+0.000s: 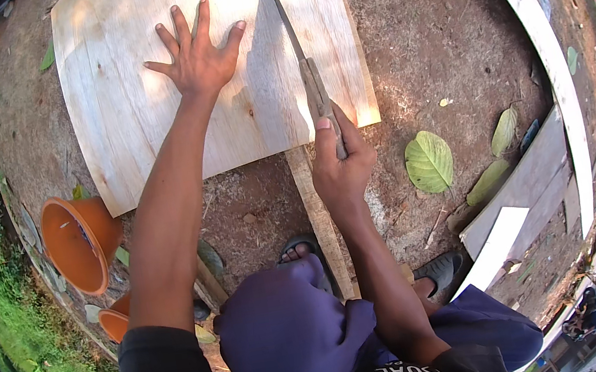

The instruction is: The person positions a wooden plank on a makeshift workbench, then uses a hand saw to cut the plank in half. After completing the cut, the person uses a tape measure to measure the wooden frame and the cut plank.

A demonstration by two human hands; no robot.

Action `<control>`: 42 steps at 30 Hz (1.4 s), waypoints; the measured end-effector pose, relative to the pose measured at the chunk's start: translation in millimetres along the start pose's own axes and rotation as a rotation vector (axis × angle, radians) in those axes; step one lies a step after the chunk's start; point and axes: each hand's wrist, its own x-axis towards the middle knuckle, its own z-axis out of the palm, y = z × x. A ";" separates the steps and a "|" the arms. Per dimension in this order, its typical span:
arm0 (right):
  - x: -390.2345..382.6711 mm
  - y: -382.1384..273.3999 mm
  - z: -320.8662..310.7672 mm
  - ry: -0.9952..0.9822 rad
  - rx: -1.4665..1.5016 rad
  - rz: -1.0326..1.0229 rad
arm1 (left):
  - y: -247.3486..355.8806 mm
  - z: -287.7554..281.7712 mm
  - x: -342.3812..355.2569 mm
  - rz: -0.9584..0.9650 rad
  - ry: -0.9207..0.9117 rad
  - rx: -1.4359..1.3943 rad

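Observation:
A thin, pale plywood sheet lies in front of me, with sunlight and shadow across its grain. My left hand rests palm down on it with the fingers spread. Wrapped round the worn grip of a handsaw is my right hand, its thumb along the top. The saw's narrow dark blade points away from me over the right part of the sheet. Whether its teeth are in the wood, I cannot tell. Beneath the sheet's near edge, a wooden batten runs toward my feet.
An orange bucket lies tilted at the left, with a second orange container nearer me. Large leaves dot the dirt at the right. Grey boards, a white strip and a long curved-looking plank lie farther right.

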 end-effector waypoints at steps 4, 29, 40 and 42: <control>-81.1 19.1 -39.3 -0.052 -0.122 -0.013 | -11.3 0.1 -0.5 -0.019 -0.005 -0.021; -59.4 16.5 -26.6 -0.028 -0.066 -0.051 | -10.4 4.4 0.7 -0.002 0.012 -0.031; -25.5 18.7 -15.9 -0.031 0.004 0.043 | -4.4 8.8 1.0 0.028 0.033 -0.040; -85.0 26.9 -40.6 -0.048 -0.060 -0.011 | -13.3 10.3 0.1 0.011 0.040 -0.020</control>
